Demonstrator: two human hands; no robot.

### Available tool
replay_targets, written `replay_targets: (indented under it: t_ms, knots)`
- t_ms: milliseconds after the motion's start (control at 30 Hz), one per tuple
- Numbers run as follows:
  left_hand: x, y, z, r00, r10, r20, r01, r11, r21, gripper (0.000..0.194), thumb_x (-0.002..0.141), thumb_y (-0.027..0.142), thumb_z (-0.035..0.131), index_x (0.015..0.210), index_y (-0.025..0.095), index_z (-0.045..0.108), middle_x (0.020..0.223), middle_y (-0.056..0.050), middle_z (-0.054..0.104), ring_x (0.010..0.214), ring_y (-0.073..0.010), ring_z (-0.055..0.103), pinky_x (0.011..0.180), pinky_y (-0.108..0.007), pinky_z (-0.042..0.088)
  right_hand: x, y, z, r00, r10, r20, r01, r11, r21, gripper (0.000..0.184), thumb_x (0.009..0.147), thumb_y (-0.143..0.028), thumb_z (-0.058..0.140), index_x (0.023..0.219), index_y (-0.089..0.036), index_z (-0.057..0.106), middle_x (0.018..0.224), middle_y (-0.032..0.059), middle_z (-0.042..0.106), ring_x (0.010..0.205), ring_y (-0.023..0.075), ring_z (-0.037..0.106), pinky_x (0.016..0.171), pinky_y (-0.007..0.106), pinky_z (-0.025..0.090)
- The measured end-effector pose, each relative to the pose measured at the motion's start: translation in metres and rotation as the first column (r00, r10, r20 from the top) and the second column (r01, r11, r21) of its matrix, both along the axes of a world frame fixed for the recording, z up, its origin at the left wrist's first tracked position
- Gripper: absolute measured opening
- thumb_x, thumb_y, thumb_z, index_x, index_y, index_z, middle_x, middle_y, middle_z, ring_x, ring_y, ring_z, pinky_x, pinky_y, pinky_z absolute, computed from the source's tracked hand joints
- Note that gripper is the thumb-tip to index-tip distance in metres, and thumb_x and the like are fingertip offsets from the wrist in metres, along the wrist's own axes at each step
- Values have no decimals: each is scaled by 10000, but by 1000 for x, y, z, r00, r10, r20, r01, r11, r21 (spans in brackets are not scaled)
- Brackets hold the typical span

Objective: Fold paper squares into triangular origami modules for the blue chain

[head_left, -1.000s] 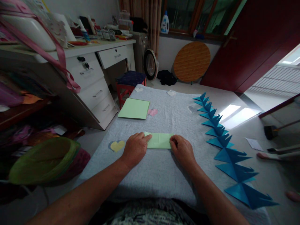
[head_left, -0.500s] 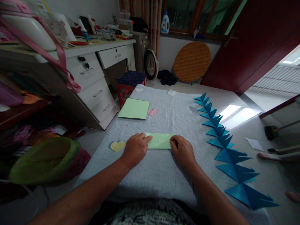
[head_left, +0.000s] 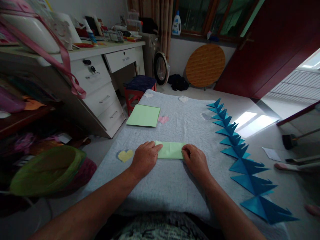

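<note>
A light green sheet of paper (head_left: 171,150), folded into a narrow rectangle, lies flat in front of me with crease marks near its middle. Over its left end is my left hand (head_left: 146,155), the index finger stretched along the top and the rest curled at the edge. My right hand (head_left: 195,158) pinches the right end between thumb and bent fingers. Both ends of the paper are partly hidden under the hands. Further off to the left sits a stack of square green paper (head_left: 143,116).
A pale cloth (head_left: 160,193) with heart patches covers the table. Along its right edge runs a row of several blue origami cranes (head_left: 250,175). Left of the table stand a green-rimmed bin (head_left: 47,170), a white desk (head_left: 92,76) and a red stool (head_left: 140,85).
</note>
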State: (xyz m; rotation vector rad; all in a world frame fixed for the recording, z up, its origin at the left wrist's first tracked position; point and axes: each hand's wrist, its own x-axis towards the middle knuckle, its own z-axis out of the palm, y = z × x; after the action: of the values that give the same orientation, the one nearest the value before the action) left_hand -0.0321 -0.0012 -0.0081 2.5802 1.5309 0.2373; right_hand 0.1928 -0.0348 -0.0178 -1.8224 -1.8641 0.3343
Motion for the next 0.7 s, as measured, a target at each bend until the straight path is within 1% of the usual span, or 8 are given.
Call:
replay_targets:
  t_ms: [267,467,700]
  knots:
    - [1,1,1,1000,-1,-1,1,1000,-1,370,921,121,478,1202,246,684,924,-67,641,905,-238,594,826,-369,473,0,0,0,1000,-1,1,1,1000,7,166,888,-202,492,864,-192,656,820,60,686,748,195,620,698,291,413]
    - [0,1,0,1000,-6,14,6,1000,-5,375,914,117,492,1207,248,684,925,-64,640,902,-234,591,824,-364,466,0,0,0,1000,0,-7,0,1000,-6,171,893,-208,487,870,-188,656,827,59,682,753,196,619,696,291,408]
    - [1,0,3,1000,-12,-8,12,1000,13,334,926,128,503,1175,244,692,913,-64,631,896,-240,573,814,-375,460,0,0,1,1000,-3,-1,3,1000,-16,166,891,-202,495,875,-189,660,829,58,682,758,195,619,699,291,404]
